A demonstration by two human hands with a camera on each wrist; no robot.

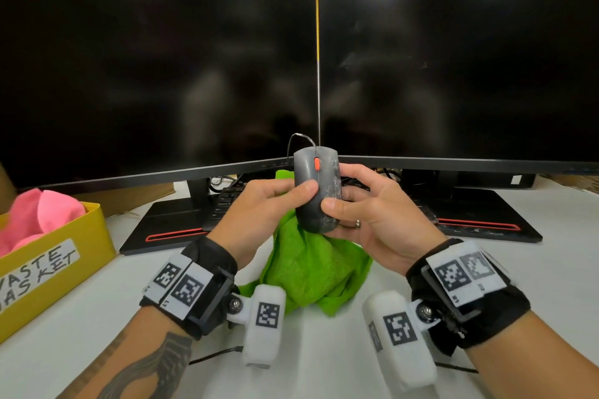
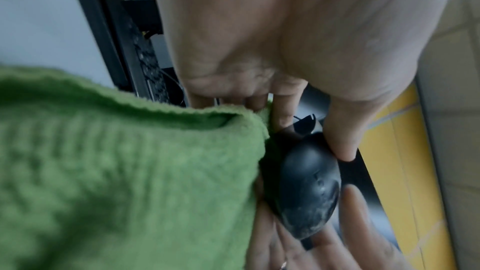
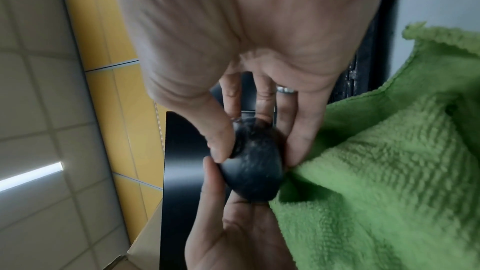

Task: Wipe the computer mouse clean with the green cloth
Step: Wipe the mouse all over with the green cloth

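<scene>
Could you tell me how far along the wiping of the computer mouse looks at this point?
Done: the computer mouse is lifted off the desk, and the green cloth is gathered beneath it. In hand: the left hand and right hand both grip the mouse, the left also holding the cloth. Left: whitish smears remain along its right side and lower end, so most wiping looks outstanding.

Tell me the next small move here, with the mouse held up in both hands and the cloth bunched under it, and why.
Probably draw the green cloth up over the mouse's right side and rub there. The mouse is pinched between the left hand and the right hand, and whitish grime shows along its right edge and rear, while the cloth hangs behind and below, not covering that patch.
</scene>
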